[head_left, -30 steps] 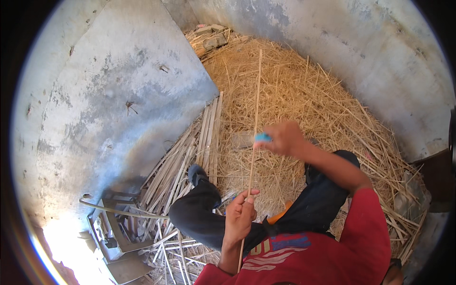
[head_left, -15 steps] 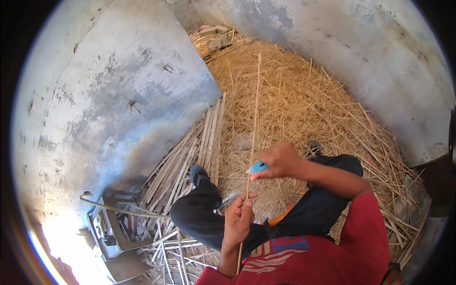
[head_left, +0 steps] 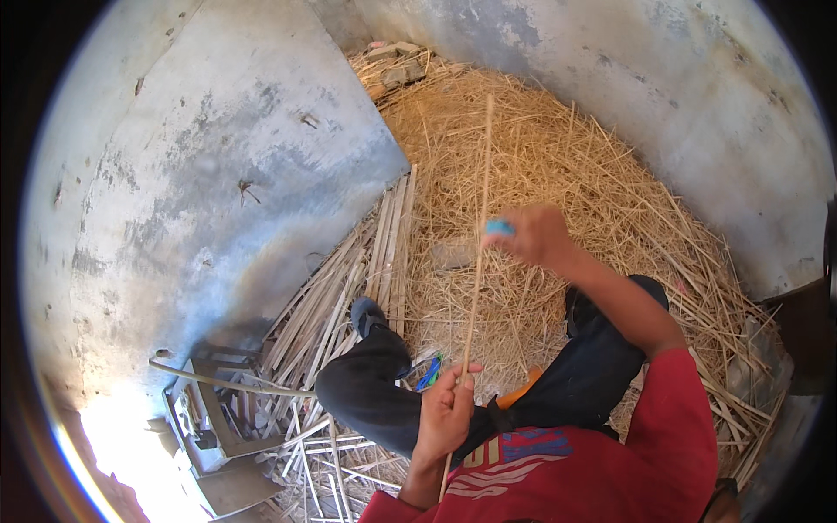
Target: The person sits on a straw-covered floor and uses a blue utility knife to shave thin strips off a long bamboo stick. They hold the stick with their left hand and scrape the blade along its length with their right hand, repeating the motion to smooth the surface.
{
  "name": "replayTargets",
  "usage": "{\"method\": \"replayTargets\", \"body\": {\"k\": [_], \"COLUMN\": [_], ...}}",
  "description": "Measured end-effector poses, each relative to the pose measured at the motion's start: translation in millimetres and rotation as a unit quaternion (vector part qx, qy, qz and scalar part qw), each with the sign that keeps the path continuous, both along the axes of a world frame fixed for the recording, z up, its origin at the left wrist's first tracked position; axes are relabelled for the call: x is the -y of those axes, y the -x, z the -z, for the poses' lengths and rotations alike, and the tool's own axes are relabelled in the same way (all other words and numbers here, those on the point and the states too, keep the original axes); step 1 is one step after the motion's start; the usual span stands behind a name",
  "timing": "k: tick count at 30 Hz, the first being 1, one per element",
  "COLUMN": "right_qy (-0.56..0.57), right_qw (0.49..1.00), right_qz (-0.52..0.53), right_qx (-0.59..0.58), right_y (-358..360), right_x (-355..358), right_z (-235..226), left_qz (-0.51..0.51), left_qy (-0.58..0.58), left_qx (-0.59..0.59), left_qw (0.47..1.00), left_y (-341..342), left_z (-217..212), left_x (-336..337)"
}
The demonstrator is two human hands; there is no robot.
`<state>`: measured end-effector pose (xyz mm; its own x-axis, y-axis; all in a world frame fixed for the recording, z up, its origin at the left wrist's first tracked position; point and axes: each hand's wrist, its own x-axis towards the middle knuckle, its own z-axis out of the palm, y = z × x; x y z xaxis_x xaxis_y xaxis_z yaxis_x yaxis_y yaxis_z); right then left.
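Note:
A long, thin bamboo strip (head_left: 477, 305) runs away from me, from beside my red shirt out over the shavings. My left hand (head_left: 445, 417) is closed around its near part, close to my lap. Farther out along the strip, my right hand (head_left: 538, 237) is closed on a small blue tool (head_left: 499, 227) that looks like a utility knife. This tool lies at the strip's right side. Motion blurs it, so I cannot tell whether its edge touches the strip.
A heap of pale shavings (head_left: 540, 157) spreads ahead, up to the walls. Split strips (head_left: 336, 270) lie in a bundle at the left. Below them stands a battered box-like frame (head_left: 205, 418). Between my legs are an orange object (head_left: 521, 390) and a blue-green item (head_left: 428, 373).
My right hand has slid the blue tool outward along the strip, away from my left hand. The strip's far end has shifted slightly right, and my left hand has moved a little right.

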<state>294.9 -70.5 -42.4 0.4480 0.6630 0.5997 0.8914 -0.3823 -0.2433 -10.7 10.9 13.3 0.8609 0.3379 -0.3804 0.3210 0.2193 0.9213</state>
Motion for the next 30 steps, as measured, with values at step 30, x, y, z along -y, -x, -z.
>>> {"method": "replayTargets", "body": {"k": [30], "right_qy": [-0.108], "right_qw": [0.939], "right_qz": [0.273], "right_qx": [-0.178], "right_y": [-209.0], "right_x": [158.7], "right_z": [80.2], "left_qz": [-0.056], "left_qy": [0.183], "left_qx": [-0.003], "left_qw": [0.982], "left_y": [111.9], "left_z": [19.3], "left_x": [-10.2]}}
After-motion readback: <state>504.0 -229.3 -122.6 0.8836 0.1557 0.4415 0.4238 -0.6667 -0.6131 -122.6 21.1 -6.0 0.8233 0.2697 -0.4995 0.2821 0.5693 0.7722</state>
